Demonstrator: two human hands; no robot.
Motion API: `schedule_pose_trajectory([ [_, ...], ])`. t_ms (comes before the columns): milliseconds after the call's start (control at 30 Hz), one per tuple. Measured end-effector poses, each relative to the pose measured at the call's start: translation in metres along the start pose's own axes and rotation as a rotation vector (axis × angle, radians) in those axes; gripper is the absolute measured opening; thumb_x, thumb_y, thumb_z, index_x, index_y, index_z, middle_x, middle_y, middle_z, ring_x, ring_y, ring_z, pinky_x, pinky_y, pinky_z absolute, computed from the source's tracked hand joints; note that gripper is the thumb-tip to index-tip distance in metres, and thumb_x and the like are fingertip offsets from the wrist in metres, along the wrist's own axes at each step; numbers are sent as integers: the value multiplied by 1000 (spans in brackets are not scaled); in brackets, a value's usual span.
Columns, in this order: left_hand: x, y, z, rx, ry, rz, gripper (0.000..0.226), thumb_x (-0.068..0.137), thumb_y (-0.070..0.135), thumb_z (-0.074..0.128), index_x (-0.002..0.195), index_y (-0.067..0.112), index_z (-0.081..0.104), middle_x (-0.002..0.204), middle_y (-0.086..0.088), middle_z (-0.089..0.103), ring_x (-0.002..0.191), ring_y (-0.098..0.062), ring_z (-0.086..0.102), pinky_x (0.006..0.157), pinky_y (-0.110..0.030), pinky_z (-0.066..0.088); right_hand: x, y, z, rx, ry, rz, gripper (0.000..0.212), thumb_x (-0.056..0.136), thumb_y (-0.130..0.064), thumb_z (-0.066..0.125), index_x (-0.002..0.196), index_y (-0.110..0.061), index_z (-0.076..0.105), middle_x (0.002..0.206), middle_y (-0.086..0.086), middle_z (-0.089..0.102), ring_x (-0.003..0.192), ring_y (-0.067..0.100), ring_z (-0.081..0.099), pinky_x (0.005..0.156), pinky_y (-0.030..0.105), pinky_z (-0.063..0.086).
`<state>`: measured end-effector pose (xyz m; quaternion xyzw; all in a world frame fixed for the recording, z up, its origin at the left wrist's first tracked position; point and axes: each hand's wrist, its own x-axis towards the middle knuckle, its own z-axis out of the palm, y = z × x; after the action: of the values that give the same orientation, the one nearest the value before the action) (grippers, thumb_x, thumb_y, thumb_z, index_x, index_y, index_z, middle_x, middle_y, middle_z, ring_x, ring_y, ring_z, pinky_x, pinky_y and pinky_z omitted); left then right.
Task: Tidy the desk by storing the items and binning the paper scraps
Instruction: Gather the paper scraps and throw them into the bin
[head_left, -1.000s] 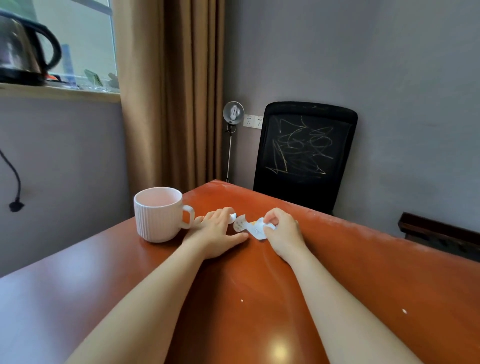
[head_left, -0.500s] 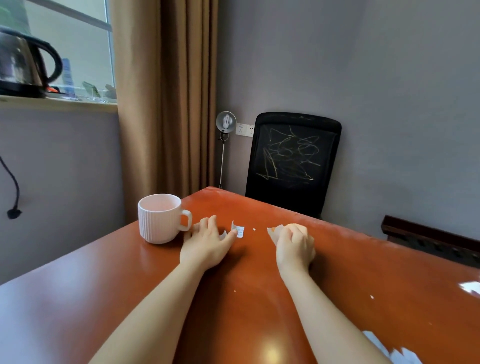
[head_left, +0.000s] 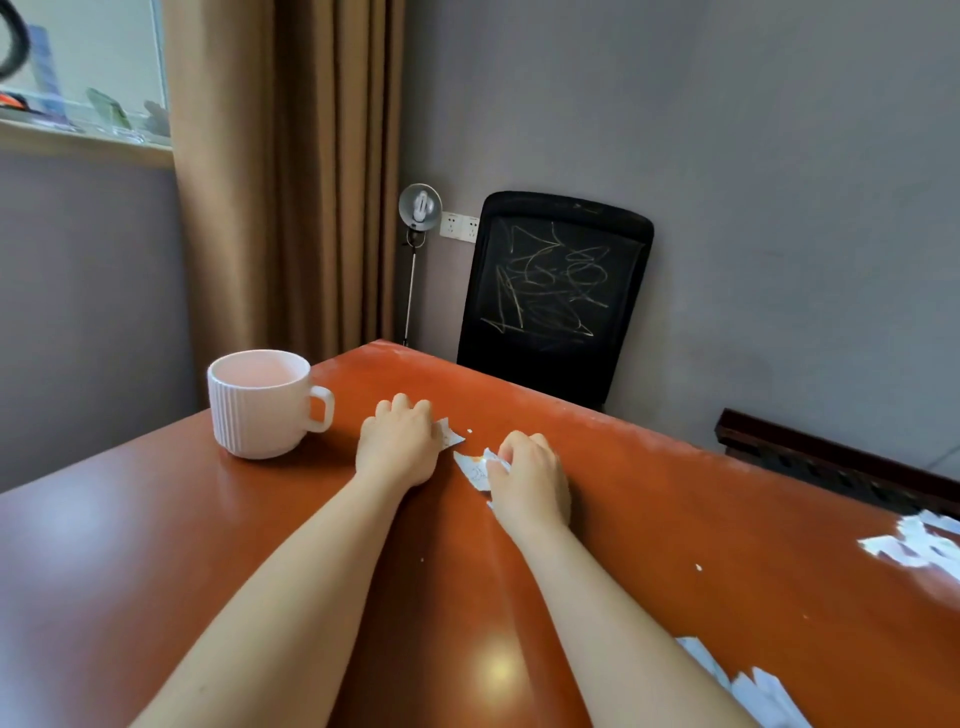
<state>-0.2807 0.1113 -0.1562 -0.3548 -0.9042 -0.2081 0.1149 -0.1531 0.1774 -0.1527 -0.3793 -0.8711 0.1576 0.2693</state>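
On the red-brown desk (head_left: 675, 519), my left hand (head_left: 400, 447) lies with curled fingers over a small white paper scrap (head_left: 451, 436) that sticks out at its right side. My right hand (head_left: 530, 483) has its fingers curled round another torn scrap (head_left: 475, 470), which shows to its left. A tiny white crumb (head_left: 469, 431) lies between the hands. More torn paper pieces (head_left: 919, 545) lie at the right edge, and others (head_left: 753, 691) at the bottom right.
A white ribbed mug (head_left: 265, 405) stands left of my left hand. A black mesh chair (head_left: 556, 296) sits behind the desk's far edge, with a lamp (head_left: 420, 208) and a brown curtain (head_left: 291, 171) beside it.
The view swung so more scraps show at the right. My right hand moved back left toward the left hand with a scrap in it. My left hand's fingers curled over its scrap.
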Motion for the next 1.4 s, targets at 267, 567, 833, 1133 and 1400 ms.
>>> schedule_pose_trajectory([
  [267, -23, -4, -12, -79, -21, 51, 33, 99, 35, 37, 75, 17, 52, 82, -3, 62, 72, -20, 53, 62, -29, 38, -11, 2, -11, 144, -25, -10, 15, 95, -24, 49, 84, -15, 53, 81, 0, 59, 67, 14, 56, 49, 22, 47],
  [567, -81, -6, -46, -125, -85, 77, 39, 100, 36, 35, 71, 15, 50, 78, -2, 60, 65, -14, 48, 58, -21, 32, -48, -2, -31, 306, -30, 63, 13, 95, -23, 51, 85, -16, 56, 101, 9, 68, 79, 15, 60, 42, 17, 41],
  [833, -133, -11, -75, -333, -116, 39, 48, 99, 32, 39, 56, 11, 45, 68, -10, 51, 68, -31, 48, 64, -33, 34, -92, -5, -55, 399, -65, 30, 14, 94, -18, 53, 82, -13, 55, 85, 0, 61, 80, 14, 57, 41, 9, 32],
  [1133, -200, -27, -112, -668, -66, -66, 44, 100, 33, 38, 68, 7, 53, 51, -3, 40, 48, -16, 36, 55, -32, 36, -149, -20, -78, 464, -113, 57, 11, 94, -22, 54, 88, -14, 57, 106, 6, 68, 101, 20, 65, 44, 10, 34],
  [1400, -252, -77, -192, -629, 80, -152, 48, 99, 28, 41, 61, 3, 56, 34, 11, 34, 39, -8, 32, 46, -22, 33, -195, -100, -89, 650, -245, -28, 14, 93, -21, 56, 88, -9, 60, 75, -4, 61, 69, 8, 55, 46, 14, 36],
])
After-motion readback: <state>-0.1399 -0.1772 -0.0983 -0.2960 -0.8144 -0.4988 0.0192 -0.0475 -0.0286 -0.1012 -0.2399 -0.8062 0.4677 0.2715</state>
